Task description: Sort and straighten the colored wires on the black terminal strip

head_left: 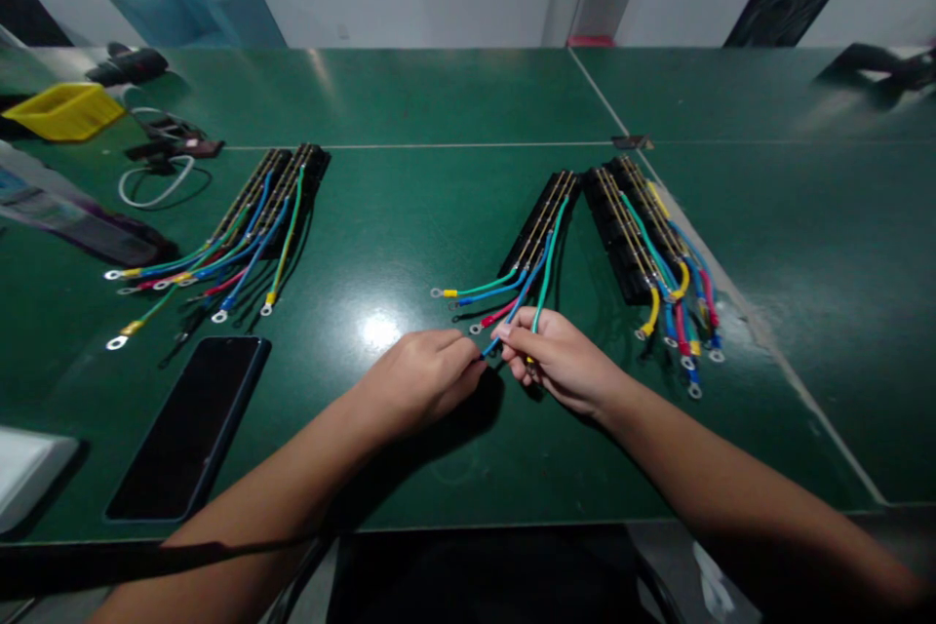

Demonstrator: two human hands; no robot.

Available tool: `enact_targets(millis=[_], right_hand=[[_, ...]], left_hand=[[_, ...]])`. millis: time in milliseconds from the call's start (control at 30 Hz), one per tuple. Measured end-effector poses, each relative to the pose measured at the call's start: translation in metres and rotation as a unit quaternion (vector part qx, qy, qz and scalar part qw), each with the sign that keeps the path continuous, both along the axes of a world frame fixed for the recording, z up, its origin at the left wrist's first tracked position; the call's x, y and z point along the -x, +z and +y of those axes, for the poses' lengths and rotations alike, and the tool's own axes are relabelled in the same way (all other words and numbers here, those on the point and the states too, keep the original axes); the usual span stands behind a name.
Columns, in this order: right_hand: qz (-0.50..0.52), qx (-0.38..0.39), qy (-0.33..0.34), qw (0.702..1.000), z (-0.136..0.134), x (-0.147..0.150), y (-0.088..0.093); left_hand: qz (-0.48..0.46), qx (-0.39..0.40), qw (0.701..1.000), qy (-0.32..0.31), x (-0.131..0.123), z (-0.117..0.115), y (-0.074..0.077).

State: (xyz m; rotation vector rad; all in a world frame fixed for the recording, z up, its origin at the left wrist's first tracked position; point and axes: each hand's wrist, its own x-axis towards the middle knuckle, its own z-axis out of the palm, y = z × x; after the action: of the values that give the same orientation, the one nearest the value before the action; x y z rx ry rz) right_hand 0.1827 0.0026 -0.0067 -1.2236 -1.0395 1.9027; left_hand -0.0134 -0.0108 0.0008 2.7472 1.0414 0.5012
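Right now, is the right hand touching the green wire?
Touching. The head view shows the green wire running down into the right hand, whose fingers close around its end.

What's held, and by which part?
Left hand pinches the free tip of the thin blue wire; right hand grips the thin green wire near its free end. Both run from the middle black terminal strip.

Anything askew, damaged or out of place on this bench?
Nothing stands out: no damage, no spill. The black terminal strips lie flat on the green table, with their coloured wires fanned loosely. At the middle strip, the left hand pinches the blue wire and the right hand the green wire.
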Motion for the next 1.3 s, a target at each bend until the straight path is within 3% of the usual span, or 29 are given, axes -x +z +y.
enact_targets(millis=[233, 1300], right_hand=[[0.004, 0.009, 0.003, 1.000, -0.0002, -0.0001, 0.0036], [0.016, 0.013, 0.018, 1.000, 0.0007, -0.0007, 0.0016]], left_hand=[[-0.001, 0.011, 1.000, -0.001, 0.0029, 0.0017, -0.0060], [0.021, 0.032, 0.999, -0.004, 0.0009, 0.0021, -0.0036]])
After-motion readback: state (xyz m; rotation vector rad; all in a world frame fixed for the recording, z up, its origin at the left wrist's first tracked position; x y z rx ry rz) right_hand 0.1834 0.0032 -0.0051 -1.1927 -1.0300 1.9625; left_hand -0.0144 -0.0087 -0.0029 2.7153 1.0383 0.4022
